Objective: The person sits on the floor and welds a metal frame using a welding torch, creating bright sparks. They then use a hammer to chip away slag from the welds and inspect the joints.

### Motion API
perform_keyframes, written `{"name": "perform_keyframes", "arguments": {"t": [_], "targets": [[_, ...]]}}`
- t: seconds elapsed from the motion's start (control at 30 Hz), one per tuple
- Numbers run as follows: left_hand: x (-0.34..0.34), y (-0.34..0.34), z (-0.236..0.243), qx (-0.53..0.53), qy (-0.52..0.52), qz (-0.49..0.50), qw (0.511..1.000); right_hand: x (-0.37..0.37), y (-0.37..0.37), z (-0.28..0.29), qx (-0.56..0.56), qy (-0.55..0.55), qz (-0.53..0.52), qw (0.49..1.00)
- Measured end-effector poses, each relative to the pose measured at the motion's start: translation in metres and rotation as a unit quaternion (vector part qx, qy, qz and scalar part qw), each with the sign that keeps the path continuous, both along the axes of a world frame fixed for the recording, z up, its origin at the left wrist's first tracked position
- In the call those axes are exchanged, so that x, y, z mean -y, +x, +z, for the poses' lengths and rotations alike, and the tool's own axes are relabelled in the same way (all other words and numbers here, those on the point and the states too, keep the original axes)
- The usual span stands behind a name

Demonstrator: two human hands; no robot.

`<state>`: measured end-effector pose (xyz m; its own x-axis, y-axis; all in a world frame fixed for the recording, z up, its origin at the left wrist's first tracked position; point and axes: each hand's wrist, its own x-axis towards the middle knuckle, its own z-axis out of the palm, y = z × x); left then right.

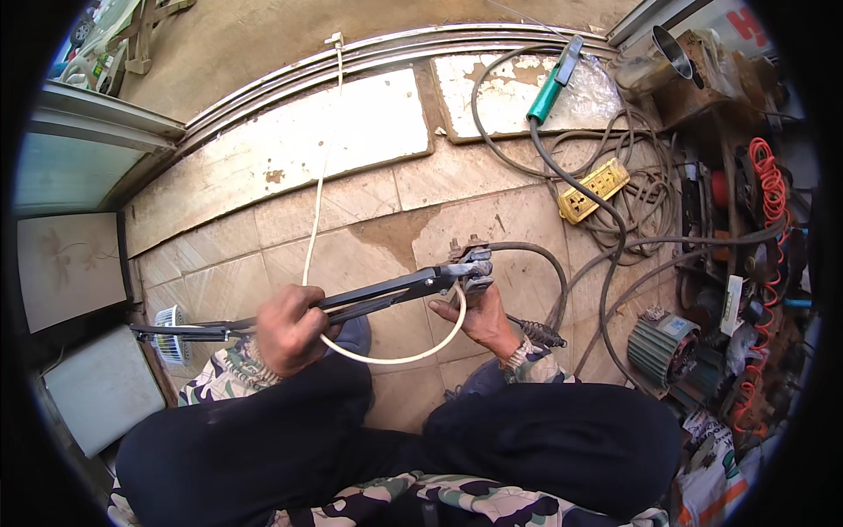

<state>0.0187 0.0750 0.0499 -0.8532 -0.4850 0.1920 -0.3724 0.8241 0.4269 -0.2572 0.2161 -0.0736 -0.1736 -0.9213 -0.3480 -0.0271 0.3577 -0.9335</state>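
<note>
My left hand (pixel 294 332) is closed around a long black piece of paired metal bars (pixel 378 292), lying slantwise across the floor view above my knees. At the bars' right end is a worn metal head (pixel 475 268) with bolts. My right hand (pixel 485 323) is just under that head, with the thumb pointing left and the other fingers partly hidden behind it. A white cord (pixel 318 198) runs down from the doorway to my left hand. From there it loops below the bars and up to the metal head. Beside my right wrist lies a dark coiled spring (pixel 540 334).
A green-handled welding electrode holder (pixel 549 92) lies on a slab by the door track. Right of centre are a yellow power strip (pixel 595 190) and tangled dark cables (pixel 645 198). A green finned motor (pixel 663 347) and a red coiled hose (pixel 768 189) are farther right; a white fan (pixel 173 334), left.
</note>
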Motion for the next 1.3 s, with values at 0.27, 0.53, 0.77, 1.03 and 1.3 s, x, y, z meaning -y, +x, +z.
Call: {"name": "perform_keyframes", "arguments": {"t": [0.27, 0.53, 0.77, 1.03, 1.3], "targets": [[-0.007, -0.007, -0.028, 0.013, 0.014, 0.006, 1.0, 0.001, -0.009, -0.042, -0.1, -0.087, -0.052, 0.99], [-0.005, -0.014, -0.043, 0.036, 0.02, 0.031, 0.999, 0.008, -0.021, -0.032, -0.247, -0.089, -0.007, 0.965], [0.002, -0.021, -0.044, 0.015, 0.005, 0.031, 0.999, -0.006, -0.024, -0.033, -0.27, -0.073, 0.003, 0.96], [0.009, -0.016, -0.03, 0.018, 0.079, 0.016, 0.997, -0.005, -0.023, -0.034, -0.251, -0.108, 0.007, 0.962], [0.003, -0.021, -0.025, 0.079, 0.215, 0.163, 0.96, -0.001, -0.032, -0.039, -0.22, -0.122, 0.012, 0.968]]}}
